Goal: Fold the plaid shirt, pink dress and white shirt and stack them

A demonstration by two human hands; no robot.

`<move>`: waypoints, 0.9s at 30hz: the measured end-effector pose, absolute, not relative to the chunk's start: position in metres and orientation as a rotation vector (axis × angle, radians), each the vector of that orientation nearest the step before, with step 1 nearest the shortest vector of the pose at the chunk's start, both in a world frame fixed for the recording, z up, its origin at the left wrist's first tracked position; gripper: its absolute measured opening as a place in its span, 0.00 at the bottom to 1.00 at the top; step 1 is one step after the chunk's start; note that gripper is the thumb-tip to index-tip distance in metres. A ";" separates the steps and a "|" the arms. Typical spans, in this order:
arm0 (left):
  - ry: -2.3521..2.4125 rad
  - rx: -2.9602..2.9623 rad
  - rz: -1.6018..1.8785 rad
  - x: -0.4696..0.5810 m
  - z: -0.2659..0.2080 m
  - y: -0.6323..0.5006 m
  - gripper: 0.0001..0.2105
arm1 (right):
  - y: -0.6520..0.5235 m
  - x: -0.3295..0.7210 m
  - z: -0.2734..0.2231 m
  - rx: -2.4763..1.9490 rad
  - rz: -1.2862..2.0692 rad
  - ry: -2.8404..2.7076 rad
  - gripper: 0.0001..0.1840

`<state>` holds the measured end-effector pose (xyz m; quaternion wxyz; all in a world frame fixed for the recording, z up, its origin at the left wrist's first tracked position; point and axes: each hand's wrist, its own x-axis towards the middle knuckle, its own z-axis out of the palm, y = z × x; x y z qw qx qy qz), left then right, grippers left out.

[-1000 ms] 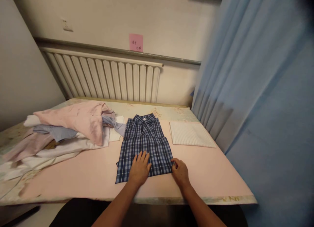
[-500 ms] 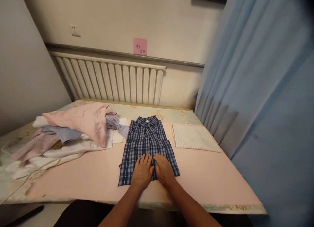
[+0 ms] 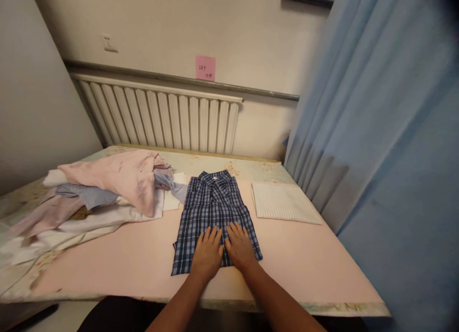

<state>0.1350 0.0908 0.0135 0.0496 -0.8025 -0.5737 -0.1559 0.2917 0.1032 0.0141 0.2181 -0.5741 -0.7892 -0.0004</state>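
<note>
A blue plaid shirt lies folded into a long rectangle, its collar pointing away from me toward the wall. Flat on its lower part rests my left hand, fingers stretched forward. Beside it, my right hand also lies flat on the cloth with the fingers spread. The thumbs are close together near the middle of the shirt. Neither hand grips anything. Parts of the shirt's near edge are hidden under my hands.
Left of the shirt is a loose heap of pink, white and grey-blue clothes. A folded striped white cloth lies on the right of the pink-covered table. A blue curtain hangs along the right side; a radiator stands behind.
The fingers of my right hand have straightened and spread out on the shirt. My left hand stays in nearly the same place.
</note>
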 end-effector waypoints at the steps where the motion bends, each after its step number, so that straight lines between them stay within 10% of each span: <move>1: -1.747 -2.445 -0.473 0.134 0.013 0.091 0.24 | 0.104 0.293 0.013 -1.602 -0.019 -2.199 0.25; 27: -2.043 -2.232 -0.315 0.089 0.015 0.169 0.28 | 0.108 0.306 0.010 -1.578 0.010 -2.245 0.27</move>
